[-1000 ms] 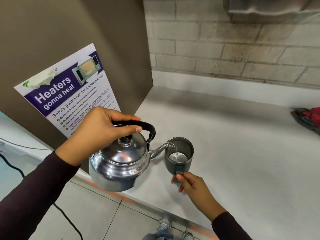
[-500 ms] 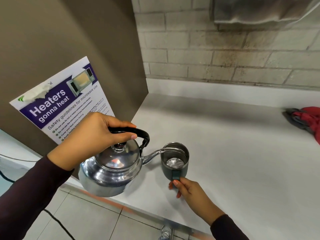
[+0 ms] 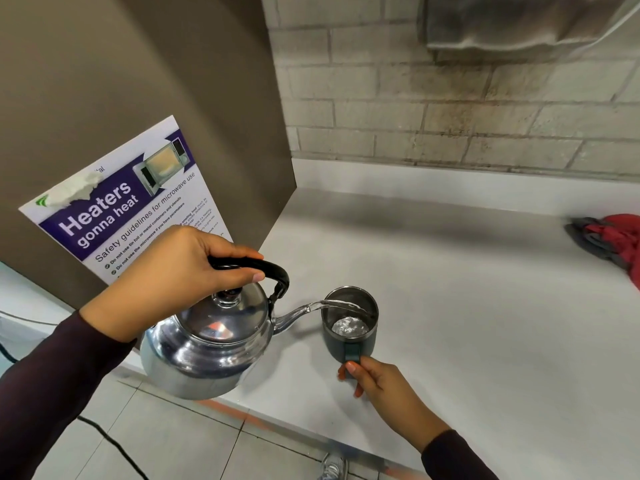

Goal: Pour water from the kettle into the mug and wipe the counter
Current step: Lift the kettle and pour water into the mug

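Pouring kettle (image 3: pixel 204 344) water into mug (image 3: pixel 349 323)

left hand (image 3: pixel 180 282) covers the rear half of the kettle handle (image 3: pixel 266 271) and the lower lines of the microwave safety poster (image 3: pixel 121 209); poster fine print too small to read, logo at its top hidden under a torn white patch

kettle (image 3: pixel 207 344) hides the counter edge below it; far side of its body out of sight

mug handle (image 3: pixel 351 353) partly under the right hand (image 3: pixel 381 386) fingertips; water level in the mug (image 3: pixel 349 323) hard to judge, only glare at the bottom

red and grey cloth (image 3: pixel 609 240) cut by the right edge

grey object on the wall (image 3: pixel 519 22) cut by the top edge, can't identify

shoe (image 3: pixel 332 467) at the bottom edge blurred and cropped

both sleeves run out of frame
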The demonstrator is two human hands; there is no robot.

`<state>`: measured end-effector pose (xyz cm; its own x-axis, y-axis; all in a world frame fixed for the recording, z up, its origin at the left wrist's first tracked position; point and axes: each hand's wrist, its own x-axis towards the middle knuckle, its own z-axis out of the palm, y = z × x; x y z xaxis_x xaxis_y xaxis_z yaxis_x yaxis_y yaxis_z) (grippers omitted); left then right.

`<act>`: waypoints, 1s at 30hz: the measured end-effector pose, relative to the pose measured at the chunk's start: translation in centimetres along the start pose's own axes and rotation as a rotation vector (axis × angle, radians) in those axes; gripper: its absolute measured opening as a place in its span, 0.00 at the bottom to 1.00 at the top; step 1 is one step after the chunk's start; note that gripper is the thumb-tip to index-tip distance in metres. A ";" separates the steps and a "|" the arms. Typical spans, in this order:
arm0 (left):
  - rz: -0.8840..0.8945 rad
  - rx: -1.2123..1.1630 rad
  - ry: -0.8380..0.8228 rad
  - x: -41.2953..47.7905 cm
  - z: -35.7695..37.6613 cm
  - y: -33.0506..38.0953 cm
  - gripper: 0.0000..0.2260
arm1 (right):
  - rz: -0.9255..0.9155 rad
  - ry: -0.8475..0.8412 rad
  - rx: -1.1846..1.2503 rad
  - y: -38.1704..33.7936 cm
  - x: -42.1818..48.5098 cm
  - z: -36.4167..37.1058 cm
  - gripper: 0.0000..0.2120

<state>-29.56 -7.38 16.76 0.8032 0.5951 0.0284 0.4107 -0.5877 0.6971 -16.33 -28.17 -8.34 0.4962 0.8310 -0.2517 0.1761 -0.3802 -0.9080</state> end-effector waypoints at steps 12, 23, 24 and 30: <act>-0.014 0.076 -0.011 0.3 -0.5 0.1 0.12 | -0.003 0.000 -0.025 0.0 -0.1 -0.2 0.13; 0.011 0.044 -0.017 0.2 -0.5 0.6 0.10 | 0.006 0.002 -0.044 -0.1 0.0 -0.2 0.13; 0.012 0.050 -0.019 0.2 -0.6 0.7 0.10 | 0.007 0.003 -0.042 -0.1 0.0 -0.2 0.13; 0.013 0.096 -0.025 0.0 -0.7 1.1 0.12 | 0.008 0.009 -0.052 0.0 0.0 -0.1 0.13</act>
<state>-29.41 -7.65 18.06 0.8185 0.5742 0.0183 0.4391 -0.6459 0.6246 -16.24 -28.25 -8.28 0.5057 0.8239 -0.2558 0.2155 -0.4078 -0.8873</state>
